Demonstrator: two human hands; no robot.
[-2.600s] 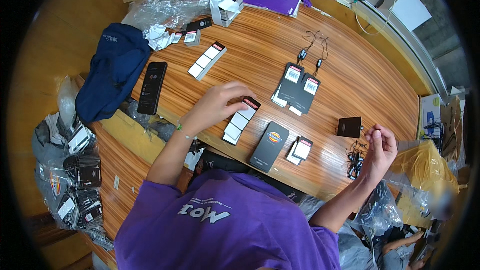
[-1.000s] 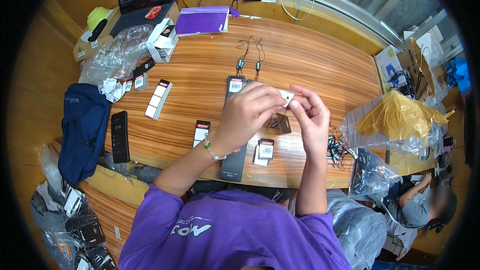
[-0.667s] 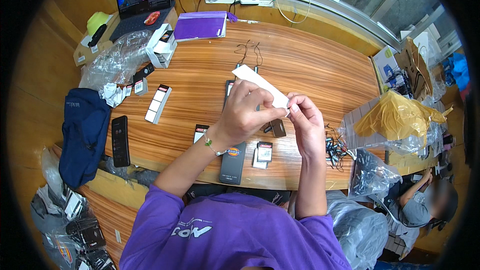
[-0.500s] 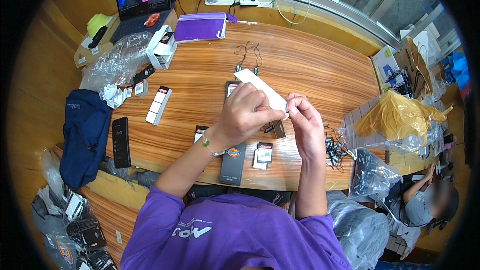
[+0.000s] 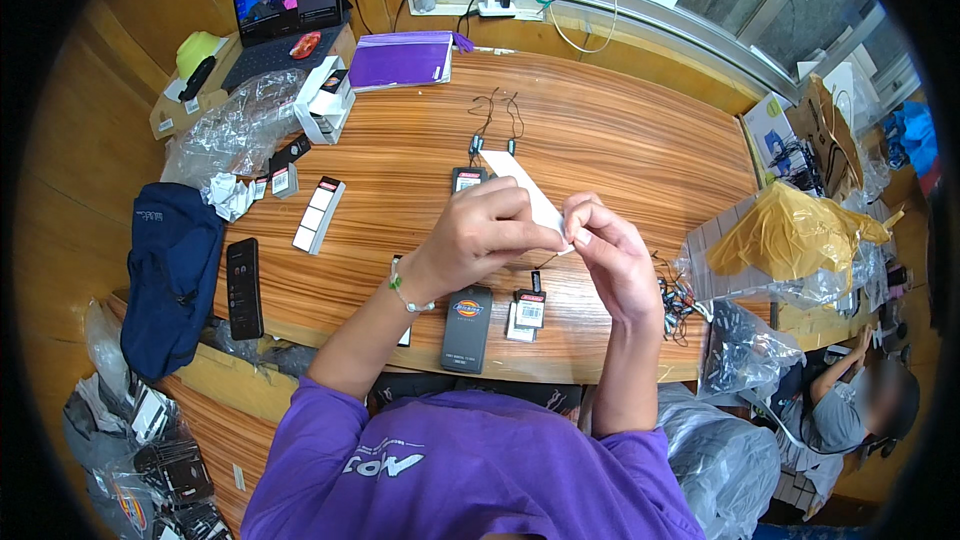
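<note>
Over the middle of the table, my left hand (image 5: pixel 490 227) is closed on a long white card (image 5: pixel 527 183) that slants up and left. At the card's lower right end, the fingertips of my right hand (image 5: pixel 607 243) pinch its edge, close to my left fingers. A thin dark cord with a small black toggle (image 5: pixel 536 281) hangs just below my hands. Under it lie small tags (image 5: pixel 529 312) with white labels. A dark grey hang tag (image 5: pixel 466 330) lies beside my left wrist, and another grey tag (image 5: pixel 468 178) with a cord is partly behind my left hand.
Stacked label tags (image 5: pixel 319 215), a phone (image 5: pixel 243 288) and a navy pouch (image 5: pixel 175 280) lie at left. A purple notebook (image 5: pixel 402 60) and laptop (image 5: pixel 290 5) are at the back. A pile of corded toggles (image 5: pixel 682 307) and a yellow bag (image 5: pixel 780 240) sit at right; another person (image 5: pixel 840 410) is beyond.
My hands have shifted slightly and the white card has moved a little right and down. The dark cord and toggle now hang over the small tags, whose labels show more plainly.
</note>
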